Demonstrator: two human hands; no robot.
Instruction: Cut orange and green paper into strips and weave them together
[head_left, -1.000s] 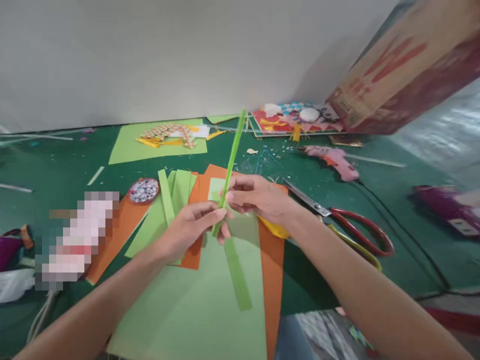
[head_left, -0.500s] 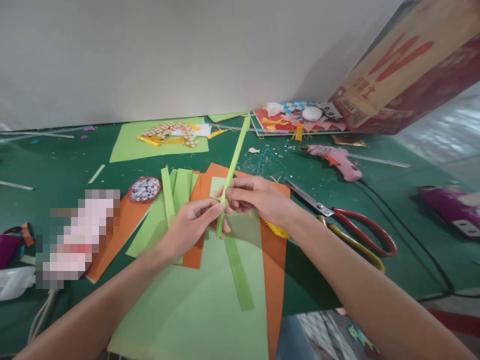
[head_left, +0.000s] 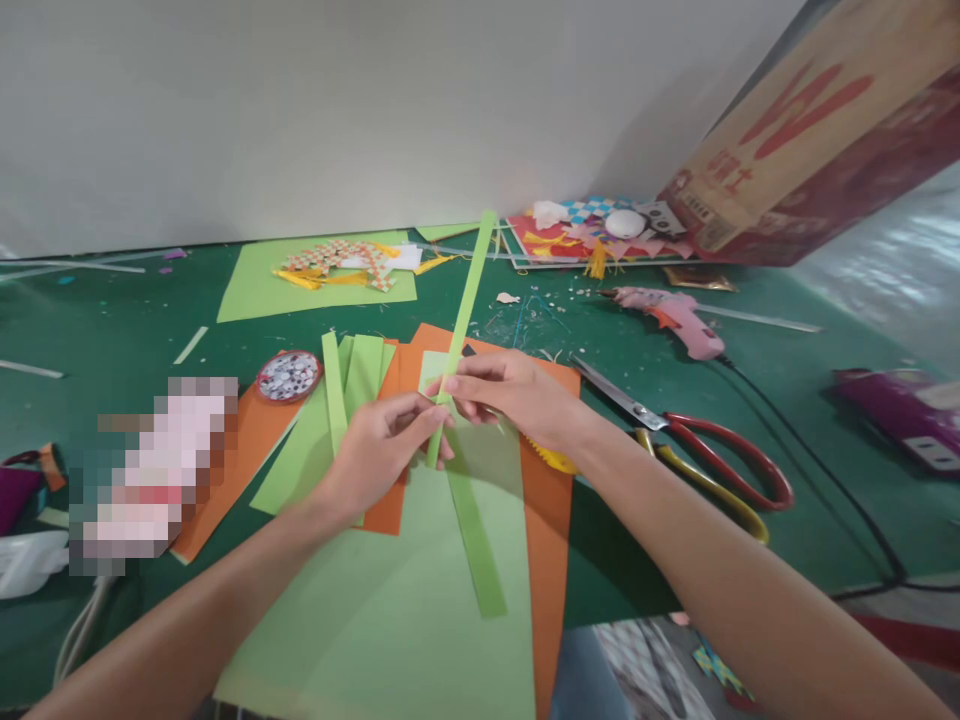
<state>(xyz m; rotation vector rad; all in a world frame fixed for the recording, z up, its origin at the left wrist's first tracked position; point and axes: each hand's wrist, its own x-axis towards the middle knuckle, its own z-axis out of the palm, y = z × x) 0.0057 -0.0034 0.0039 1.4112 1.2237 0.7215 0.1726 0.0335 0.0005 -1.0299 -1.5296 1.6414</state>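
Observation:
A long green paper strip [head_left: 466,295] stands tilted up and away from me, pinched near its lower end by both hands. My left hand [head_left: 375,450] grips it from the left with thumb and fingers closed. My right hand [head_left: 510,395] pinches it just above, fingers pressed together. Under the hands lie a large light green sheet [head_left: 390,610], orange paper [head_left: 544,540] and another loose green strip [head_left: 472,530].
Red-handled scissors [head_left: 697,455] lie right of my right hand. A pink glue gun [head_left: 675,320] with a black cord lies beyond. A round tin of googly eyes [head_left: 289,376] and several green strips [head_left: 352,385] lie left. A cardboard box [head_left: 810,140] stands back right on the green mat [head_left: 112,340].
The strip's upper end has swung slightly and both hands have shifted a little to the left along it. The grip of both hands stays closed.

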